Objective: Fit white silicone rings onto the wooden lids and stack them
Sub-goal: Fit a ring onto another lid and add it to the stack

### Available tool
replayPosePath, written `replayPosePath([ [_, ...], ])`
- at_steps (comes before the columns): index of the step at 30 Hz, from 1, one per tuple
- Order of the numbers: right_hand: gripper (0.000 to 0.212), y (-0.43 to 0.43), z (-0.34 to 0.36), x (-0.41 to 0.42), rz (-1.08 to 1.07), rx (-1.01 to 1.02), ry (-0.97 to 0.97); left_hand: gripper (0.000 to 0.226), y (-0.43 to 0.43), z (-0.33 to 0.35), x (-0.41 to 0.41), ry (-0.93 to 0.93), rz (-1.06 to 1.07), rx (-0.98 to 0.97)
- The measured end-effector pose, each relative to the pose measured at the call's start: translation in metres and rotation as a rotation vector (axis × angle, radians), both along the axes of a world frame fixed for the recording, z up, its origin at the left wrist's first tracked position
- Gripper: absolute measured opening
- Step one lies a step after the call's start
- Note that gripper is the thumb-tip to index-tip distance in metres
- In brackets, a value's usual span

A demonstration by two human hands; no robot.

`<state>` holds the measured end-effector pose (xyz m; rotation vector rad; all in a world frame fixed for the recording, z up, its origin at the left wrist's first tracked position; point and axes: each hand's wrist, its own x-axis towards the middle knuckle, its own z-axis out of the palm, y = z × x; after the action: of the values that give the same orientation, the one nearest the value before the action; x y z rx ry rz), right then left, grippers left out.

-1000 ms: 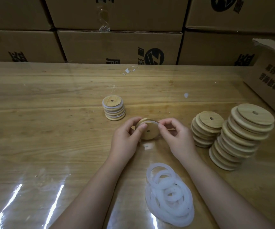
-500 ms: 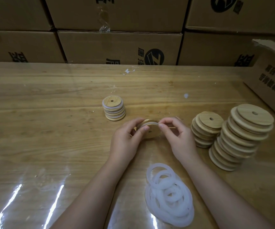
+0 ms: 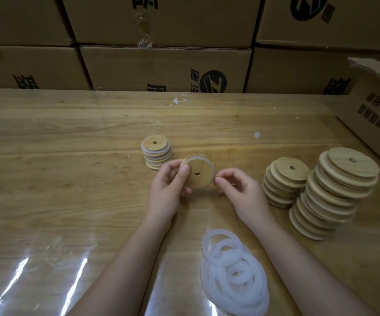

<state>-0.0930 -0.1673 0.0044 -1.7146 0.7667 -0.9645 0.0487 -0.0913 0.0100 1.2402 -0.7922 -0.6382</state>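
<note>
A: What lies nearest?
B: A loose pile of white silicone rings [image 3: 234, 274] on the wooden table [image 3: 47, 179].
A: And the hands?
B: The left hand [image 3: 168, 188] grips a round wooden lid with a centre hole [image 3: 198, 173], a white ring around its rim. The right hand [image 3: 241, 190] pinches its right edge.
A: Farther?
B: A short stack of ringed lids [image 3: 156, 153] just behind. At right, a low stack of bare lids [image 3: 284, 183] and a taller stack [image 3: 335, 192]. Brown cardboard boxes [image 3: 166, 67] at the back

packing workshop | stacked printed cartons [image 3: 165, 69] behind | film-covered wooden bench [image 3: 70, 179]
</note>
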Motion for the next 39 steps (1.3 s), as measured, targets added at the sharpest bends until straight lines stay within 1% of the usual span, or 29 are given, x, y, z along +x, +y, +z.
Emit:
replayPosePath([
  [2, 0.016, 0.001, 0.001, 0.0, -0.008, 0.011, -0.012, 0.018, 0.0, 0.001, 0.0, 0.015, -0.004, 0.002],
  [4, 0.013, 0.001, 0.001, -0.001, -0.024, 0.015, -0.016, 0.018, -0.001, 0.0, -0.001, -0.01, -0.016, 0.04],
  [8, 0.01, 0.0, 0.002, -0.001, -0.059, 0.055, -0.077, 0.018, -0.001, -0.006, -0.003, -0.146, -0.048, 0.177],
  [12, 0.011, -0.002, 0.002, -0.002, -0.064, 0.072, -0.15, 0.022, -0.002, -0.009, -0.004, -0.24, -0.02, 0.219],
  [17, 0.018, -0.003, -0.001, -0.001, -0.029, 0.048, -0.172, 0.026, -0.002, -0.01, -0.003, -0.309, 0.075, 0.22],
  [20, 0.02, -0.004, -0.001, -0.002, -0.025, 0.033, -0.18, 0.031, 0.0, -0.008, -0.006, -0.454, 0.096, 0.199],
  [22, 0.022, -0.004, -0.002, -0.003, -0.011, 0.039, -0.179, 0.032, 0.001, -0.007, -0.007, -0.497, 0.109, 0.182],
  [27, 0.029, 0.0, 0.003, -0.002, 0.06, -0.062, -0.157, 0.032, 0.002, -0.007, -0.007, -0.49, 0.121, 0.156],
  [31, 0.037, 0.001, 0.003, 0.0, 0.033, -0.014, -0.199, 0.033, 0.003, -0.006, -0.009, -0.505, 0.086, 0.125],
  [33, 0.037, 0.001, 0.002, 0.0, 0.018, 0.025, -0.209, 0.032, 0.003, -0.006, -0.009, -0.498, 0.071, 0.115],
  [39, 0.03, -0.003, -0.002, 0.0, -0.006, 0.128, -0.186, 0.033, 0.0, -0.007, -0.004, -0.26, 0.037, 0.065],
])
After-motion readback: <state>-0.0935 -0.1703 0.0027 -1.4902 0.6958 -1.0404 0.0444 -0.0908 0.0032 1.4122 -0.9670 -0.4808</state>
